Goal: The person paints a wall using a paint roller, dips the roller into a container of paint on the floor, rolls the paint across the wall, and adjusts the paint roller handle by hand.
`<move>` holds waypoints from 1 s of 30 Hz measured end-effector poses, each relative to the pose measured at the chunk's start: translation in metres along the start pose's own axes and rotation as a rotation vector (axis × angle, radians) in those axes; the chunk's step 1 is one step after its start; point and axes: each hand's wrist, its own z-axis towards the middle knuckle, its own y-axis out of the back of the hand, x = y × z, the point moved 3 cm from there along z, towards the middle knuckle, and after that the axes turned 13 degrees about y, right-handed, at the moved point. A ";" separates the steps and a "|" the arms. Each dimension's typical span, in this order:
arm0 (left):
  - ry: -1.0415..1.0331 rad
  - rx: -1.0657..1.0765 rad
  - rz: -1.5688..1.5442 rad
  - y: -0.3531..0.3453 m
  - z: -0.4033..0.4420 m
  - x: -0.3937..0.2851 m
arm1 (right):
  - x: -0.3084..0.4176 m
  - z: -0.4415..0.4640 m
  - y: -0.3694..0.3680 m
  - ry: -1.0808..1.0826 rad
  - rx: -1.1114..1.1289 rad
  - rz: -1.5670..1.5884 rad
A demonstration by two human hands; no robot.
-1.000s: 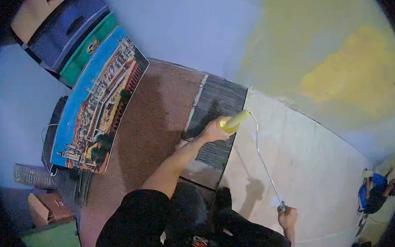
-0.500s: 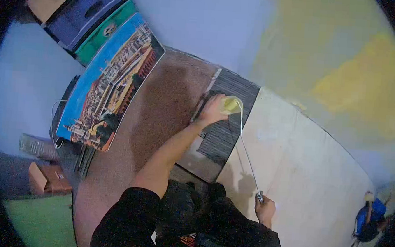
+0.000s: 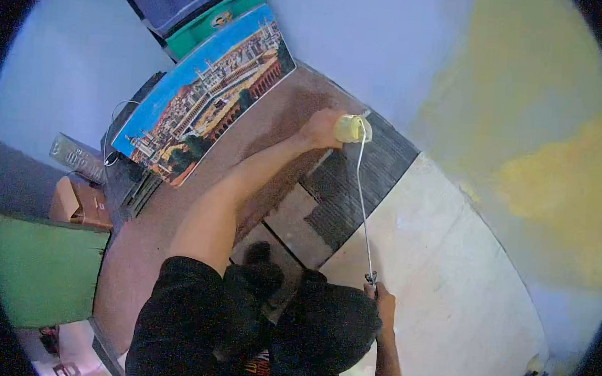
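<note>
My left hand (image 3: 324, 129) reaches out over the dark striped panel, its fingers wrapped round a pale yellow, round, cup-like thing (image 3: 346, 130). From the rim of that thing runs a thin white cord (image 3: 361, 181), slightly bowed, down to my right hand (image 3: 382, 304). The right hand is closed near my right knee around a small dark-and-silver piece (image 3: 371, 280) at the cord's lower end. I cannot make out what that piece is.
A large city picture (image 3: 206, 99) leans at the left, below green and purple drawers (image 3: 204, 30). The striped panel (image 3: 364, 171) lies ahead, beside a pale board (image 3: 449, 252). A brown box (image 3: 83, 202) and a green surface (image 3: 37, 268) are at far left.
The view has shifted. My right hand has come closer to my knee, the cord now bows slightly, and my left hand still holds the yellow thing.
</note>
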 end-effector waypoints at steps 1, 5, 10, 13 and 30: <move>0.006 0.011 -0.019 0.019 0.000 -0.008 | 0.008 0.004 0.006 0.018 -0.002 0.046; -0.012 -0.057 0.054 0.030 0.014 0.009 | 0.045 0.017 0.020 0.013 0.036 -0.009; 0.007 -0.138 0.118 0.027 0.026 0.025 | 0.029 0.039 -0.019 0.069 -0.042 0.019; 0.075 -0.160 0.166 0.014 0.030 0.042 | 0.036 0.055 -0.038 0.032 -0.020 0.145; 0.244 -0.156 0.151 -0.049 0.090 0.122 | 0.133 0.135 -0.066 -0.256 0.069 0.636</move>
